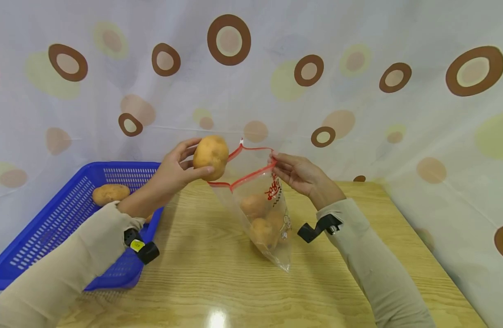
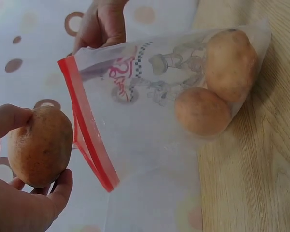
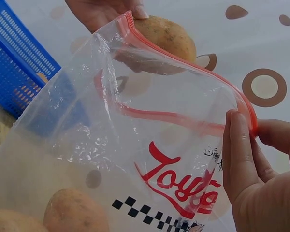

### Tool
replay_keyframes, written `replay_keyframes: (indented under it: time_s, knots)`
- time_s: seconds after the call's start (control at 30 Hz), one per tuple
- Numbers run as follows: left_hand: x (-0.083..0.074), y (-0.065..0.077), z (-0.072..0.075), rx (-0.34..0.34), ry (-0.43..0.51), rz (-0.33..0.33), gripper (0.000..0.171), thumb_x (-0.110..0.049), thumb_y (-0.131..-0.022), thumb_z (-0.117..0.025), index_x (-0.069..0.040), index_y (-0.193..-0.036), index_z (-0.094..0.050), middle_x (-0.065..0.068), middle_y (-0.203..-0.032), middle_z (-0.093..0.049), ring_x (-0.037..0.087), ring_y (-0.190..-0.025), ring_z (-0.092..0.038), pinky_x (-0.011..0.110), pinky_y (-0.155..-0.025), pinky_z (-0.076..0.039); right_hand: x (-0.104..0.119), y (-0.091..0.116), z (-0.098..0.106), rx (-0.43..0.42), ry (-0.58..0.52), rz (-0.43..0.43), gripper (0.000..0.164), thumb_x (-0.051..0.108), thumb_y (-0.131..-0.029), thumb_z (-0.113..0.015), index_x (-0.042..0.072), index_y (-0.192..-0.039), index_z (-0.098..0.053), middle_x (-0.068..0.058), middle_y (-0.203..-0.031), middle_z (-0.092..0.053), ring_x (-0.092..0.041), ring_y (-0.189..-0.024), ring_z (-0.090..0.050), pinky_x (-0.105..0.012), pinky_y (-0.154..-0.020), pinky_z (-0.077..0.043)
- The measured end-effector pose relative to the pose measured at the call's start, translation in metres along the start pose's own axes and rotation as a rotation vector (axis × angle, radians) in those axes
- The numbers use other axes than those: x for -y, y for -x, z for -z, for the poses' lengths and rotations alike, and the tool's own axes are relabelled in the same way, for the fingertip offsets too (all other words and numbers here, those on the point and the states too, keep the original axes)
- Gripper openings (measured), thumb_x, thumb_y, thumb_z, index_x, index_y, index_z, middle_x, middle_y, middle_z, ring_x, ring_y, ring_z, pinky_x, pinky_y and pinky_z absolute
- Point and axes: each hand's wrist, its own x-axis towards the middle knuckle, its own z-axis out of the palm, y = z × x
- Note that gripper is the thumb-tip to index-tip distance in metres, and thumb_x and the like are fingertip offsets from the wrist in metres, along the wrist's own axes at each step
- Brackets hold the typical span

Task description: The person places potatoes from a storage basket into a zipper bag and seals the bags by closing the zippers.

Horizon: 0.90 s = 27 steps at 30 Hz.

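Observation:
In the head view my left hand (image 1: pixel 175 171) grips a potato (image 1: pixel 212 157), thumb on one side and fingers round the other, right beside the mouth of a clear zip bag (image 1: pixel 247 182). My right hand (image 1: pixel 300 175) pinches the bag's red-edged rim at its right corner and holds the mouth spread apart. Several potatoes (image 2: pixel 230 65) lie at the bottom of the bag, seen through the plastic in the left wrist view. Red lettering (image 3: pixel 179 181) and a black checked band mark the bag's side in the right wrist view.
A blue plastic basket (image 1: pixel 77 182) stands at the left of the wooden table (image 1: pixel 218 282), partly behind my left forearm. Inside it lies another potato (image 1: pixel 110 193), and a bit of one more shows by the sleeve. A patterned curtain (image 1: pixel 268 41) hangs behind the table.

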Motion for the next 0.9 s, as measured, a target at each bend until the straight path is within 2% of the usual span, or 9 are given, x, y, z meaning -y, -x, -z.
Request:
replay_keyframes:
  time_s: [0.27,0.43,0.63,0.9]
  knots:
    - [-0.003,-0.009,-0.015,0.038,0.000,-0.020,0.079,-0.006,-0.085,-0.071,-0.016,-0.151,-0.029,0.008,-0.151,-0.032,0.030,-0.126,-0.048,0.043,-0.100,-0.045,0.001,0.000,0.000,0.005,-0.008,0.000,0.021,0.004,-0.096,-0.055,0.003,-0.087,-0.073,-0.010,-0.081,-0.070,-0.015,-0.073,-0.069,-0.020,-0.067,-0.057]
    - [-0.004,-0.011,-0.022,0.082,0.005,-0.009,0.079,-0.005,-0.086,-0.069,-0.015,-0.152,-0.027,0.013,-0.149,-0.033,0.032,-0.128,-0.047,0.044,-0.102,-0.044,0.001,0.001,0.000,0.004,-0.005,-0.003,0.021,0.005,-0.097,-0.054,0.004,-0.087,-0.073,-0.010,-0.081,-0.070,-0.015,-0.073,-0.069,-0.020,-0.067,-0.057]
    - [-0.004,-0.014,-0.029,0.082,0.017,0.013,0.079,-0.005,-0.085,-0.068,-0.010,-0.151,-0.025,0.018,-0.146,-0.035,0.034,-0.128,-0.046,0.045,-0.101,-0.044,0.001,0.000,0.001,0.010,-0.010,-0.007,0.022,0.005,-0.097,-0.054,0.003,-0.086,-0.072,-0.010,-0.080,-0.070,-0.015,-0.072,-0.069,-0.020,-0.067,-0.057]
    - [-0.005,-0.017,-0.032,0.091,-0.033,0.029,0.063,-0.007,-0.087,-0.068,-0.001,-0.143,-0.038,0.018,-0.140,-0.047,0.032,-0.126,-0.050,0.044,-0.101,-0.045,0.002,0.002,0.001,0.019,-0.014,-0.002,0.022,0.004,-0.096,-0.055,0.003,-0.085,-0.073,-0.010,-0.079,-0.070,-0.015,-0.072,-0.069,-0.020,-0.067,-0.057]
